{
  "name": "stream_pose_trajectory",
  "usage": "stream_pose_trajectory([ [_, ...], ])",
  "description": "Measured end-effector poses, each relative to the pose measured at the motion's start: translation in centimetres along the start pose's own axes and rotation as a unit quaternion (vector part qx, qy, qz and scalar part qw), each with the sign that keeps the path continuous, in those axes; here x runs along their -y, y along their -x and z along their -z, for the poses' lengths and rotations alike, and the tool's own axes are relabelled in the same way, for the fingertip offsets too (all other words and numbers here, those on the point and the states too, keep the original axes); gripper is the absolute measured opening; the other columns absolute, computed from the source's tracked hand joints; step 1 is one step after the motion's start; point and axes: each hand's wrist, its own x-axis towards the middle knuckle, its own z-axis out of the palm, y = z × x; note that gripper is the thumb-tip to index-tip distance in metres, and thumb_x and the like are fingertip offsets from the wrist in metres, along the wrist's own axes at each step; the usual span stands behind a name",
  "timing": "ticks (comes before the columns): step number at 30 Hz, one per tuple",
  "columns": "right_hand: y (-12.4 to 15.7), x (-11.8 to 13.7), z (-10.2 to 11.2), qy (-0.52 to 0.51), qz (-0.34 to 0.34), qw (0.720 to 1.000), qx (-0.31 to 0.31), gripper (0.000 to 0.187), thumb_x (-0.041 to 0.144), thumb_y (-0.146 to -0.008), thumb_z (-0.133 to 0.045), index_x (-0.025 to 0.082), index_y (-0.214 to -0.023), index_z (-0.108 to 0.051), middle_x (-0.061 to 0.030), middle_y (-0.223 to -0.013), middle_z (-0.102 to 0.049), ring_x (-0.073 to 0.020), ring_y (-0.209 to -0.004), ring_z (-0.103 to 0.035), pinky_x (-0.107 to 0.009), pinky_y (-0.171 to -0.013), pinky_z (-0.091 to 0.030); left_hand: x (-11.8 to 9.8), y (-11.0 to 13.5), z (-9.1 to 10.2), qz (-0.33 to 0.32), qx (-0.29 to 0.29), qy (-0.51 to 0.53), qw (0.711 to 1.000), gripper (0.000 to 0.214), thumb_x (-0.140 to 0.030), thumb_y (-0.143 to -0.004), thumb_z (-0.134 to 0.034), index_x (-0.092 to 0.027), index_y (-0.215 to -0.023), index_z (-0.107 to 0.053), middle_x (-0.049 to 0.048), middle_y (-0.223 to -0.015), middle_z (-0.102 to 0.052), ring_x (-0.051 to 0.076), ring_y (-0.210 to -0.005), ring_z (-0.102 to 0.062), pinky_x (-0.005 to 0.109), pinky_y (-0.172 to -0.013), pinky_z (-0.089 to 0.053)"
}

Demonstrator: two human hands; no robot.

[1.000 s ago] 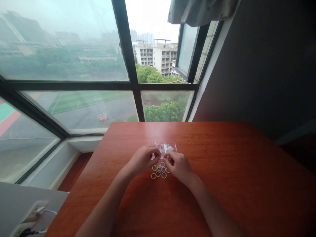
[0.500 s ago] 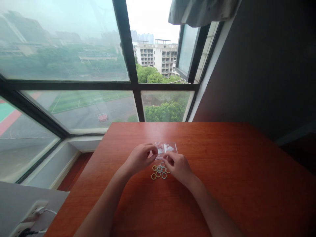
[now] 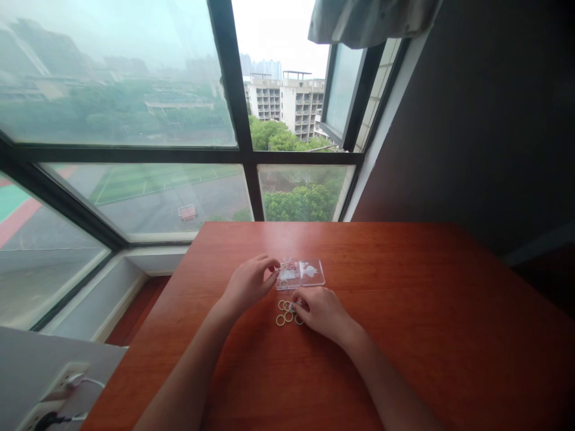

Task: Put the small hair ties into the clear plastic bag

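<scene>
A small clear plastic box (image 3: pixel 305 272) lies on the red-brown wooden table (image 3: pixel 404 311), with a few small rings inside its left part. My left hand (image 3: pixel 249 284) rests beside the box's left edge, fingers curled and fingertips touching the box. A loose pile of small yellow and pale rings (image 3: pixel 285 314) lies just in front of the box. My right hand (image 3: pixel 318 311) sits on the right side of that pile, fingers closed in a pinch on one ring.
A large window with dark frames (image 3: pixel 242 155) rises behind the table's far edge. A dark wall (image 3: pixel 485 120) stands to the right. A white power strip with a cable (image 3: pixel 58 389) lies on a ledge at lower left.
My right hand has come back from the box down to the ring pile. My left hand has moved slightly left and now touches the box's left edge, leaving the box fully uncovered.
</scene>
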Motion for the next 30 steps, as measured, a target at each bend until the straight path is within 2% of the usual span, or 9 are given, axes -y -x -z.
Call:
stream_pose_trajectory([
  [11, -0.1, -0.4, 0.4, -0.041, -0.012, 0.999, -0.022, 0.012, 0.024, -0.085, -0.056, 0.024, -0.086, -0.069, 0.0009, -0.078, -0.070, -0.0132, -0.070, -0.062, -0.022, -0.065, -0.037, -0.7, -0.1, -0.3, -0.029, 0.024, 0.048, 0.998, 0.014, -0.021, -0.084, -0.052, -0.019, -0.085, -0.066, 0.0016, -0.081, -0.066, 0.012, -0.066, -0.054, 0.021, -0.059, -0.037],
  [21, -0.3, -0.6, 0.6, -0.071, -0.026, 0.992, -0.097, 0.015, 0.032, -0.088, -0.055, 0.024, -0.090, -0.068, 0.0007, -0.072, -0.068, -0.0140, -0.066, -0.060, -0.022, -0.065, -0.039, -2.1, 0.1, -1.1, -0.041, 0.093, 0.152, 0.983, 0.016, -0.023, -0.083, -0.053, -0.016, -0.079, -0.067, -0.0007, -0.065, -0.060, 0.009, -0.058, -0.046, 0.018, -0.053, -0.033],
  [26, -0.4, -0.8, 0.4, -0.078, -0.028, 0.989, -0.121, 0.015, 0.032, -0.087, -0.056, 0.023, -0.090, -0.068, 0.0005, -0.070, -0.067, -0.0142, -0.065, -0.059, -0.022, -0.062, -0.037, -2.0, 0.1, -1.3, -0.041, 0.095, 0.152, 0.983, 0.015, -0.022, -0.083, -0.054, -0.016, -0.078, -0.066, -0.0008, -0.065, -0.060, 0.008, -0.056, -0.047, 0.018, -0.053, -0.033],
  [30, -0.4, -0.8, 0.4, -0.072, -0.036, 0.991, -0.107, 0.015, 0.031, -0.088, -0.055, 0.023, -0.090, -0.067, 0.0007, -0.070, -0.067, -0.0141, -0.064, -0.060, -0.023, -0.064, -0.038, -1.6, 0.0, -0.8, -0.043, 0.073, 0.113, 0.990, 0.014, -0.020, -0.082, -0.052, -0.016, -0.077, -0.065, 0.0004, -0.070, -0.062, 0.010, -0.061, -0.050, 0.019, -0.056, -0.035],
])
